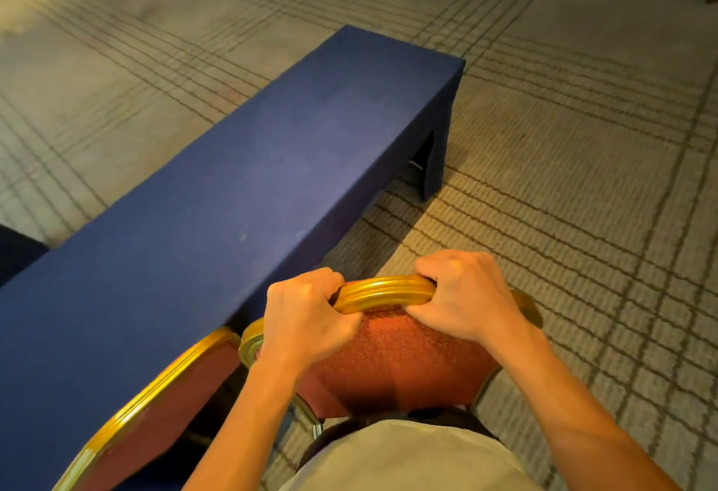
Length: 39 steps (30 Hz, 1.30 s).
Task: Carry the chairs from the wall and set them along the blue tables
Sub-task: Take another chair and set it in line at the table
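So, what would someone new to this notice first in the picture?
Most striking is the long blue table, running diagonally from lower left toward the upper middle over the plaid carpet. At bottom centre, the left hand and right hand grip the gold top rail of a red chair. A second chair stands to its left, close by the table's edge.

Blue table cloth (241,179), red-and-gold chair (388,350), beige carpet (563,179) with dark plaid lines.

Both hands (384,310) gripping chair (396,358) beside blue table (248,187)
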### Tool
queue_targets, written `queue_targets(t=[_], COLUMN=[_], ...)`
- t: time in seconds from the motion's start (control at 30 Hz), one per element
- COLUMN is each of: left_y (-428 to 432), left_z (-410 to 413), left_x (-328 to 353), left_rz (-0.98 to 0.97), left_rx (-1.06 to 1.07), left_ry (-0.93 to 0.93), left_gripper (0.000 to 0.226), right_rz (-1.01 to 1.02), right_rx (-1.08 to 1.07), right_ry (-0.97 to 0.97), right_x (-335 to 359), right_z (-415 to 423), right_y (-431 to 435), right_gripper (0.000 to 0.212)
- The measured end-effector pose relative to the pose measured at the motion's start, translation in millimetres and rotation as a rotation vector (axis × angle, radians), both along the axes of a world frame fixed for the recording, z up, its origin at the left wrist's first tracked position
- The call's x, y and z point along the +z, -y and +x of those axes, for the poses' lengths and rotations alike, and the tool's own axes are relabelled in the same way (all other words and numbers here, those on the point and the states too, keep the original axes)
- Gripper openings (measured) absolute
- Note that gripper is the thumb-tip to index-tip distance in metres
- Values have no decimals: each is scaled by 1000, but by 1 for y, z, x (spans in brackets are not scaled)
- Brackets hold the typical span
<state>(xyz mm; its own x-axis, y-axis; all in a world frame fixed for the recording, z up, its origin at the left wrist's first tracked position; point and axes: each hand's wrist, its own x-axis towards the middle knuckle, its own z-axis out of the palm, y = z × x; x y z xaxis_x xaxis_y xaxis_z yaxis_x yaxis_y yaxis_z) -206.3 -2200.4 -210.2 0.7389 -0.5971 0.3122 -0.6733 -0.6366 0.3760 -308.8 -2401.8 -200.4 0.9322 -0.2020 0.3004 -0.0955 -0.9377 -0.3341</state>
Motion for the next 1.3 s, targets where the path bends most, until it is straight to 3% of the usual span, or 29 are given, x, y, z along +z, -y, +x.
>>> queue_targets(t=[0.2, 0.5, 0.7, 1.3], left_y=[17, 2, -16, -8], left_z=[10, 63, 111, 187], left_x=[-2, -8, -27, -20], left_rz=[3, -45, -56, 7], left_rx=[121, 357, 515, 700], left_ry=[27, 27, -36, 24], left_gripper=[40, 24, 21, 24], right_rz=[-1, -24, -109, -44], right_rx=[137, 401, 523, 762], right_ry=[-44, 10, -80, -73], right_x=[-3, 5, -7, -23], right_z=[40, 144, 225, 346], right_y=[27, 26, 8, 9], right_gripper=[28, 27, 30, 35])
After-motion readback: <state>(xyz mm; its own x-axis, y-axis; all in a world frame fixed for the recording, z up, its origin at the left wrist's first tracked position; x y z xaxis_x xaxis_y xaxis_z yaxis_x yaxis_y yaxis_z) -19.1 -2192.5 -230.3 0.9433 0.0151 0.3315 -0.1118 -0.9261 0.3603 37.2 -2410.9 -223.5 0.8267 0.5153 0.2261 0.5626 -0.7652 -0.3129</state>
